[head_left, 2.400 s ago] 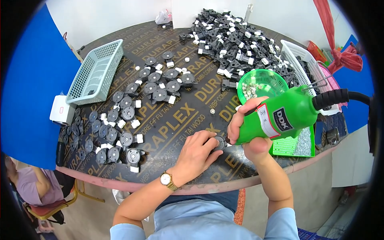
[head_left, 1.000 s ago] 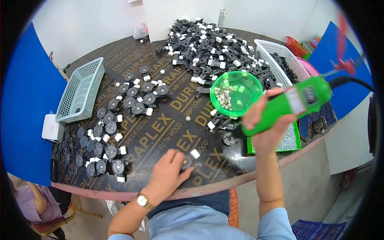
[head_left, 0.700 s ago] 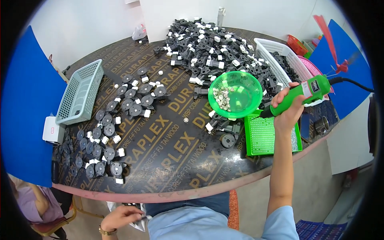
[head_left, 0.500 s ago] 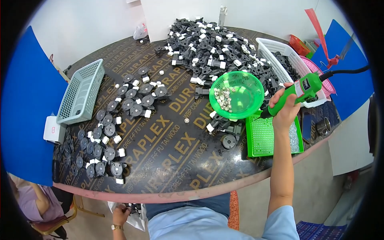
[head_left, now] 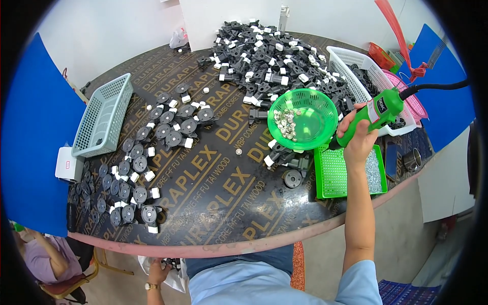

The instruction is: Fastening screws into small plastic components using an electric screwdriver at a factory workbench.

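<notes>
A green electric screwdriver (head_left: 367, 118) with a black cord is gripped by my right hand (head_left: 360, 140), its dark tip pointing left over the green tray's far edge. Below the table edge, my left hand (head_left: 158, 272), a watch on its wrist, reaches to a white plastic bag (head_left: 176, 281) of black parts; its fingers are partly hidden, so their hold is unclear. Left of the screwdriver, a green round basket (head_left: 319, 122) holds small shiny metal pieces (head_left: 285, 125). Underneath my right wrist lies a green perforated tray (head_left: 333, 175) with small silvery screws (head_left: 374, 172) on its right.
Black parts with white ends form a large pile (head_left: 267, 58) at the back. Round black assemblies (head_left: 173, 138) spread over the table's left, beside a pale green basket (head_left: 104, 117). A white basket (head_left: 351, 56) and a metal cup (head_left: 412, 159) stand right. Another person (head_left: 48, 256) sits lower left.
My left hand has shifted slightly right and up at the bag. My right hand still holds the screwdriver in nearly the same place. The seated person's arm has moved.
</notes>
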Demonstrator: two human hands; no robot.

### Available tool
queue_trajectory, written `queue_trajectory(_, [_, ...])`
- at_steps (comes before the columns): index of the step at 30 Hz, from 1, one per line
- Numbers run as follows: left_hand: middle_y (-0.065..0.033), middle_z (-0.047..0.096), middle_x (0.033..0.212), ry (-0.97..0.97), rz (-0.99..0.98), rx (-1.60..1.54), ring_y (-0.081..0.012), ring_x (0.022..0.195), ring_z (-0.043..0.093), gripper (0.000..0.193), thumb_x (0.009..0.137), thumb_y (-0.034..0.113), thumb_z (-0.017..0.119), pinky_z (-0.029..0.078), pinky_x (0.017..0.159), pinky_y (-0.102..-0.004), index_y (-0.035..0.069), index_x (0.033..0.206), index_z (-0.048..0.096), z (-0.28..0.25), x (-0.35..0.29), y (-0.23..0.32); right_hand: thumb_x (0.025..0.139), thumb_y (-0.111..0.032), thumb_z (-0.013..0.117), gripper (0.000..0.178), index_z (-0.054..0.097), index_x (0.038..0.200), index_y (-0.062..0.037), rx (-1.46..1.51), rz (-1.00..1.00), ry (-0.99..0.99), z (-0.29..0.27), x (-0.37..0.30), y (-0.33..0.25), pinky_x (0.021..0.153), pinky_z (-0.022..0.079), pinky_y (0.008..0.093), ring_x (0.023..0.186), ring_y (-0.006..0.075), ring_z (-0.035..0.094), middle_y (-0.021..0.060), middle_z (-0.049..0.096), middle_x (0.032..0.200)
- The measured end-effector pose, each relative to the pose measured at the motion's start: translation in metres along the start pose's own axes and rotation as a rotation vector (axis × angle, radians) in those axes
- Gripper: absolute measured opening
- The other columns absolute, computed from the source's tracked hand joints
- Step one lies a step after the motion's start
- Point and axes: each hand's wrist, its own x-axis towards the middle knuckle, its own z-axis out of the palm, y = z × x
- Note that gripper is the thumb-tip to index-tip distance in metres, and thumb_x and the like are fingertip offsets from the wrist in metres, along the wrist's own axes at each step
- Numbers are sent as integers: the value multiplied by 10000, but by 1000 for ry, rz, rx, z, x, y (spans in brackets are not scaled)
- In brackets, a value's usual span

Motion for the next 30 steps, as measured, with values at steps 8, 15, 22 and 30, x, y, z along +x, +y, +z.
queue_trajectory(8, [-83,642,827,-210,-50,-610,-122,689,571,257,794,90,643,464,644,-246,-10,1028,614,-176,24,178,857,-534,520,568,431,1055,-10,-8,12,38,-2,2,-3,439,371,224,493,103,461,44,477,641])
queue_trajectory(15, [-158,457,1115,424,256,227,-309,968,455,530,701,86,695,403,821,-378,57,1208,544,-154,64,207,852,-538,527,575,421,1068,-16,17,33,39,-4,0,-11,438,365,222,500,106,448,43,457,646])
queue_trajectory(22, [-155,482,1123,494,274,244,-336,983,457,497,702,177,714,384,851,-425,104,1173,575,-146,76,203,739,-601,618,720,410,1158,-54,464,148,-13,-38,-13,-57,488,336,207,606,100,404,18,412,732])
queue_trajectory(30, [-55,546,1160,528,305,295,-277,1107,474,418,725,108,671,367,866,-388,99,1133,579,-149,80,194,679,-704,577,831,381,1109,-21,447,167,-106,59,-39,-98,391,334,200,424,97,389,17,436,592])
